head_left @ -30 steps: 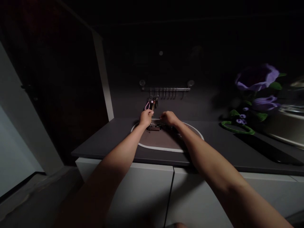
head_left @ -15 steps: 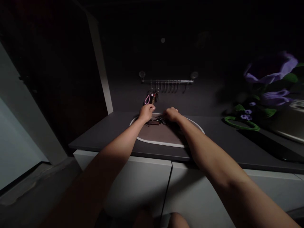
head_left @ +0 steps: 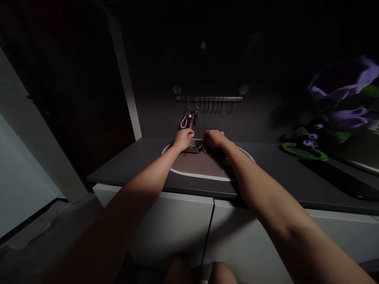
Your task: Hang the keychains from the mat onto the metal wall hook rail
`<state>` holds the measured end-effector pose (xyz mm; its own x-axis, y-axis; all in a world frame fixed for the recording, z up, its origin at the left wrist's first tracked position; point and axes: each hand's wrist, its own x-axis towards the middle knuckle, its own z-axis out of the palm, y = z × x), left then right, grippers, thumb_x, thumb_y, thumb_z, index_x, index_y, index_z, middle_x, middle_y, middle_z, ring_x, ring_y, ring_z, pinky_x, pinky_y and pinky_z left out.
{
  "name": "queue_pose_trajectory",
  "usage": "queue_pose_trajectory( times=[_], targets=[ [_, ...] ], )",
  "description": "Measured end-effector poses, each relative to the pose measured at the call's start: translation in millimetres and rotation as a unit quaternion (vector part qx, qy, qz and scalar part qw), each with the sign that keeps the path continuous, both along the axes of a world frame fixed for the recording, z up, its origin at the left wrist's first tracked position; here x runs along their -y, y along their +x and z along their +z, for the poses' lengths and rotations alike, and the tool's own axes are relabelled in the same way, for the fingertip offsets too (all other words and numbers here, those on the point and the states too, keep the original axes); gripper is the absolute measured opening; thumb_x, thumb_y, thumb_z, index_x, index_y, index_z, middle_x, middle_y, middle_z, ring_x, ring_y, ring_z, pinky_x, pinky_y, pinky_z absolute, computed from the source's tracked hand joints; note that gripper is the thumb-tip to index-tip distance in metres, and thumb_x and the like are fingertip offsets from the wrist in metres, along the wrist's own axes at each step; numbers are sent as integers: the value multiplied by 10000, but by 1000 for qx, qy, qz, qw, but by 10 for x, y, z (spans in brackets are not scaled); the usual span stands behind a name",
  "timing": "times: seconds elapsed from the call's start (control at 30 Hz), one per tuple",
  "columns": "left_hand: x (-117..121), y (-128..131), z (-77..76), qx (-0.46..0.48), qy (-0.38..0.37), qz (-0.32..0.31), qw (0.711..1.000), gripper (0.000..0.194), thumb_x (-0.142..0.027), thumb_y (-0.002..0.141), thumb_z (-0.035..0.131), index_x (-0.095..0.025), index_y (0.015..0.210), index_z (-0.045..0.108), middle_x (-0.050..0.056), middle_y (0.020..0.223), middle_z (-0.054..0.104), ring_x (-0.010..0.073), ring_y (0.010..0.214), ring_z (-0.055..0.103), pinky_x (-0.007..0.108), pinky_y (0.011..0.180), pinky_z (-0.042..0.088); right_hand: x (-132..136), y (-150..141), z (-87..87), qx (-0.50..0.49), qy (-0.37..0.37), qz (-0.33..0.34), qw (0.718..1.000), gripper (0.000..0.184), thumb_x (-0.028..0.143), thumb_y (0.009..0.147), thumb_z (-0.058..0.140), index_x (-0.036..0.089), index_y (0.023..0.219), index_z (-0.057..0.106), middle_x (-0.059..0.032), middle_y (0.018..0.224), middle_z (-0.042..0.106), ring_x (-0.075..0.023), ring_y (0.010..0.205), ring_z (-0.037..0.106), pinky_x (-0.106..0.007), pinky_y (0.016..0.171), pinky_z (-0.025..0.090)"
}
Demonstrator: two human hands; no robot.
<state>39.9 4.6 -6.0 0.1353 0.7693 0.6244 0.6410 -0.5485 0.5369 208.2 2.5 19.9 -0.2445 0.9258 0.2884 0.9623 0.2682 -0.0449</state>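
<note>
My left hand (head_left: 183, 139) is over the left part of a brown mat (head_left: 198, 163) with a white rim, its fingers curled together. What they hold, if anything, I cannot make out. A dark brown key fob (head_left: 192, 151) and a metal ring lie just beside it. My right hand (head_left: 214, 138) is above the back of the mat, fingers closed and turned down, their tips hidden. Right by those fingers, between my hands, is a small bunch of keys (head_left: 202, 146); whether the fingers grip it is not plain.
Behind the mat, a clear rail (head_left: 210, 98) with several hooks is fixed to the dark wall. Keys with a pink loop (head_left: 184, 121) hang at its left end. Purple flowers (head_left: 346, 118) and a green ring (head_left: 304, 151) are at the right of the dark counter (head_left: 118, 167).
The view has shifted slightly. Both hands stay over the mat, nearly where they were, and the keys between them have turned a little.
</note>
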Motion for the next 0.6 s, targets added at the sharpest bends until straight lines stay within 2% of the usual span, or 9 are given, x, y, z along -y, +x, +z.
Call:
queue_pose_trajectory(
  times=[0.23,0.43,0.6],
  targets=[
    [6,8,8,-15,4,-9,1000,186,-144,761,532,-140,890,666,72,896,676,156,806,594,251,747,432,29,-21,33,-61,31,25,997,195,219,809,465,232,905,635,-47,971,667,-196,932,568,-351,831,334],
    [42,10,43,-17,9,-18,1000,190,-147,750,551,-145,903,663,72,915,674,158,802,595,259,750,435,92,-73,74,-96,57,48,993,176,252,805,495,222,907,635,-54,967,666,-211,928,570,-320,778,357],
    [68,24,71,2,19,-49,999,153,-167,753,554,-138,856,663,61,863,673,149,772,585,249,726,428,58,-76,73,-153,84,107,979,173,233,798,499,202,906,631,-41,884,674,-167,830,574,-253,713,366]
  ],
)
